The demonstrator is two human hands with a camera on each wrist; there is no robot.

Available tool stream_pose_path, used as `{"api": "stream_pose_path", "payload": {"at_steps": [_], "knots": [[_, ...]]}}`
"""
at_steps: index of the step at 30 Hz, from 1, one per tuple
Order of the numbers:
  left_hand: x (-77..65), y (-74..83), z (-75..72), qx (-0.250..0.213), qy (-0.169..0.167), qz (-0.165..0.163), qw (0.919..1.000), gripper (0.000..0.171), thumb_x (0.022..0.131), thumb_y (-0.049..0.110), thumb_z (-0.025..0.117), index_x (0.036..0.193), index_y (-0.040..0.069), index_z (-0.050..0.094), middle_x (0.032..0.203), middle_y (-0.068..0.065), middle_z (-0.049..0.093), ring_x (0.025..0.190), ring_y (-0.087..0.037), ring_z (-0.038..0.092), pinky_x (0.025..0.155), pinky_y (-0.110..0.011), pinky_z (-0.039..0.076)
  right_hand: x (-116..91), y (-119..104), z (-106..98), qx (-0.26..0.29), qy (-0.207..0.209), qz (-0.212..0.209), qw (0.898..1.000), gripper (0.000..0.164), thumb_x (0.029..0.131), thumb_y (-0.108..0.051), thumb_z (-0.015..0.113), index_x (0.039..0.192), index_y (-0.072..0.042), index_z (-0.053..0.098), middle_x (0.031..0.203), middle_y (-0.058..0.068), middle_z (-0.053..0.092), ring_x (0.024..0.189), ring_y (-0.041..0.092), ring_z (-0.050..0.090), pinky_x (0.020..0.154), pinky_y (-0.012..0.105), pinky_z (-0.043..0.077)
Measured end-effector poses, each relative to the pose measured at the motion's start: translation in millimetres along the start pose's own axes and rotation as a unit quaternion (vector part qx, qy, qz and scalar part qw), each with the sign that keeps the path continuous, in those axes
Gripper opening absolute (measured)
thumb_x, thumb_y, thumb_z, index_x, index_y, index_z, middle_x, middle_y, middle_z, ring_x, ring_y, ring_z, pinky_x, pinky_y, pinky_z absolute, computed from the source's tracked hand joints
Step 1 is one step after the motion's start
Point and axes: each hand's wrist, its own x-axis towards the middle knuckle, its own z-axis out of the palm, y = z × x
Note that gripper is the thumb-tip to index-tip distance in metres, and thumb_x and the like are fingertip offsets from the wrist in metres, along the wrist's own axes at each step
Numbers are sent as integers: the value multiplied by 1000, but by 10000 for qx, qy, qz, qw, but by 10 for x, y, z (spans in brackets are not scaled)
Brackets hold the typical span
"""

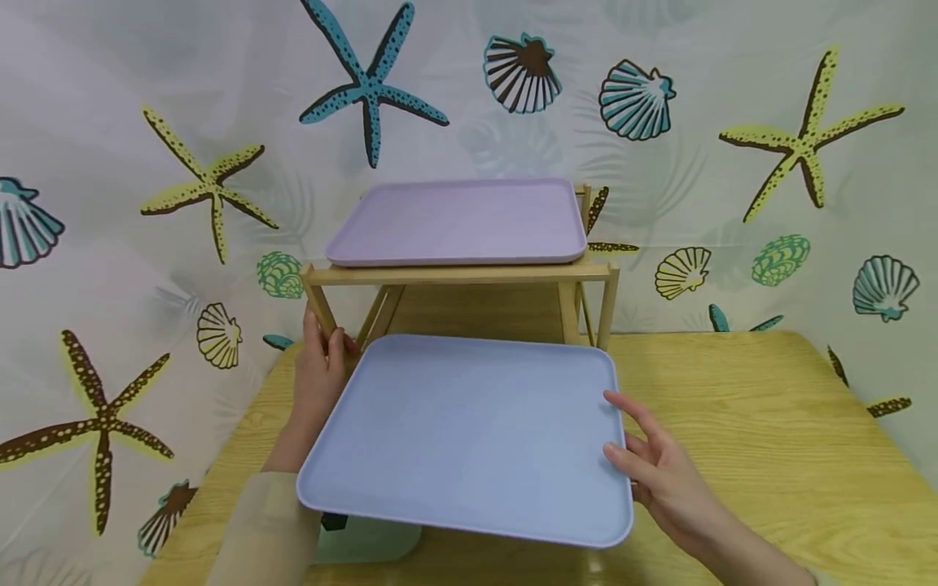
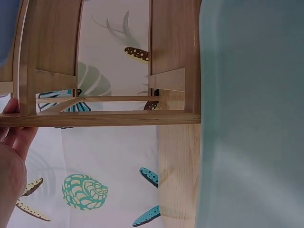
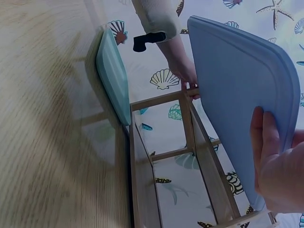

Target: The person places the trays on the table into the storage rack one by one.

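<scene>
A light blue tray (image 1: 469,439) is held up by my right hand (image 1: 659,464), which grips its right edge with thumb and fingers. The tray tilts in front of a wooden rack (image 1: 462,275), and the right wrist view shows its underside (image 3: 237,90). My left hand (image 1: 318,366) grips the rack's front left post; in the left wrist view the fingers of the left hand (image 2: 12,156) lie around that wood. On the rack's top level rests a lilac tray (image 1: 462,220). Partly hidden below the blue tray, a pale green tray (image 1: 374,544) lies at the front left.
The rack stands on a light wood-grain table (image 1: 747,439) and has a lower wooden shelf (image 1: 476,313). A white curtain (image 1: 454,49) printed with starfish and shells hangs behind and at both sides. A black strap (image 3: 147,40) sits at the left wrist.
</scene>
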Motion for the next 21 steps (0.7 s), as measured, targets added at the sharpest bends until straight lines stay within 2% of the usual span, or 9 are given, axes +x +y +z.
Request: {"api": "stream_pose_path", "payload": {"at_steps": [5, 12, 16, 21], "knots": [[-17, 7, -8, 17, 42, 176, 9998, 52, 103, 10, 43, 151, 10, 23, 79, -17, 64, 70, -33, 63, 67, -39, 45, 131, -4, 82, -76, 81, 5, 9999, 66, 99, -7, 54, 154, -11, 18, 138, 20, 45, 103, 21, 62, 80, 39, 53], [-16, 80, -41, -5, -100, 24, 9999, 51, 104, 10, 42, 151, 11, 22, 81, -21, 63, 72, -36, 62, 68, -44, 44, 315, 7, 78, -127, 258, 49, 9996, 65, 100, -7, 53, 154, -9, 17, 141, 28, 41, 97, 18, 64, 80, 35, 52], [-15, 61, -36, 14, -154, -98, 9998, 52, 104, 10, 41, 152, 11, 20, 82, -23, 63, 74, -38, 61, 69, -48, 44, 407, 20, 47, -208, 403, 124, 9989, 62, 100, -7, 51, 153, -9, 20, 140, 27, 42, 95, 17, 63, 79, 33, 52], [-8, 52, -30, -10, -209, -210, 9996, 53, 105, 12, 40, 153, 14, 18, 82, -22, 62, 73, -37, 61, 68, -47, 44, 509, 39, 24, -270, 671, 162, 9973, 56, 101, -8, 51, 151, -9, 26, 130, 22, 52, 92, 16, 64, 78, 31, 52]]}}
